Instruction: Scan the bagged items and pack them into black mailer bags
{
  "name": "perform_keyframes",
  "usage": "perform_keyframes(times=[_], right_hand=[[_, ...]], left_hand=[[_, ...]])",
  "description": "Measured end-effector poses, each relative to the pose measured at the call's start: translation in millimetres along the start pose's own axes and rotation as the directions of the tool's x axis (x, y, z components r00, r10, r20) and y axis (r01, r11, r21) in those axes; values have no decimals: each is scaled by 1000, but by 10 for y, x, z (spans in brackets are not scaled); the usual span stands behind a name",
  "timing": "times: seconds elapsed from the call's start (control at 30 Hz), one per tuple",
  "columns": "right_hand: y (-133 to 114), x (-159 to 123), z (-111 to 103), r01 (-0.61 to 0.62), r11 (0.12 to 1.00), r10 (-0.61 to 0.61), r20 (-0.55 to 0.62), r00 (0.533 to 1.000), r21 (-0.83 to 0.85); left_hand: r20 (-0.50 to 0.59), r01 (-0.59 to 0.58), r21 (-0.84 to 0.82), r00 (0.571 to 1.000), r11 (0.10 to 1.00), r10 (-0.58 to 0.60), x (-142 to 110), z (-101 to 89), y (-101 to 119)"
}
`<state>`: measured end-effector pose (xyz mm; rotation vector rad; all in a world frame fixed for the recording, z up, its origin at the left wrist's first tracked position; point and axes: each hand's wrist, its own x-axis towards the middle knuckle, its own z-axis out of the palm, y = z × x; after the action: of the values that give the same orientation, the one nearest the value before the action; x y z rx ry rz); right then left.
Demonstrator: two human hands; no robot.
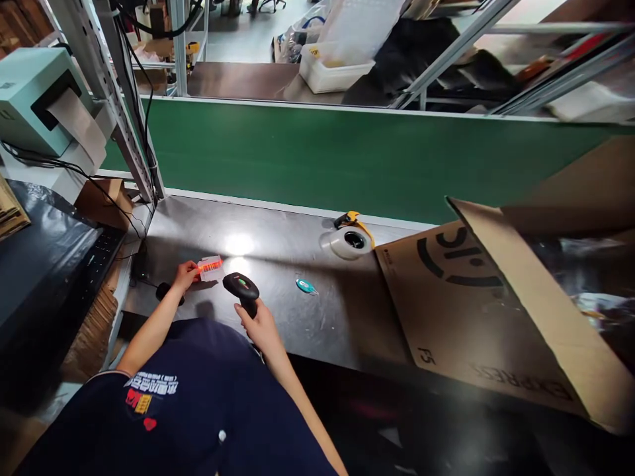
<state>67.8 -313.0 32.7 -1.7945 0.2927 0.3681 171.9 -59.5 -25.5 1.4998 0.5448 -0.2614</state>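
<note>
My left hand (pixel 185 274) pinches a small white label (pixel 210 266) just above the steel worktop (pixel 278 291); red light falls across the label. My right hand (pixel 256 325) grips the handle of a black barcode scanner (pixel 241 289), its head pointed toward the label. The two hands are a short span apart near the table's front left.
A teal box cutter (pixel 306 286) lies right of the scanner. A tape roll (pixel 349 242) sits by the green conveyor belt (pixel 347 155). An open cardboard box (pixel 476 304) fills the right side. A label printer (pixel 34 99) and a keyboard (pixel 96 254) stand at the left.
</note>
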Motion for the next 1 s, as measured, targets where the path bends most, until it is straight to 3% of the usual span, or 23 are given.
perform_keyframes(times=[0.07,0.17,0.27,0.37,0.53,0.8,1.0], right_hand=[[11,176,27,-61,977,65,-12,998,207],[4,516,79,-122,859,174,-60,983,498],[22,802,161,-144,810,218,-63,974,569],[100,947,267,-95,846,145,-54,988,524],[314,1073,380,11,935,47,-155,987,355],[525,1221,504,-38,992,69,-255,964,122],[536,1220,531,-76,995,88,-231,969,58]], left_hand=[[29,9,-6,1000,1000,-9,-15,8,-7],[84,17,-5,996,1000,-17,-58,30,-9],[136,20,8,990,1000,-21,-110,66,0],[168,15,26,986,1000,-19,-157,103,8],[164,7,38,986,999,-14,-226,125,-30],[75,39,23,996,999,-40,-187,208,-220],[113,145,-12,983,989,-143,-108,180,-257]])
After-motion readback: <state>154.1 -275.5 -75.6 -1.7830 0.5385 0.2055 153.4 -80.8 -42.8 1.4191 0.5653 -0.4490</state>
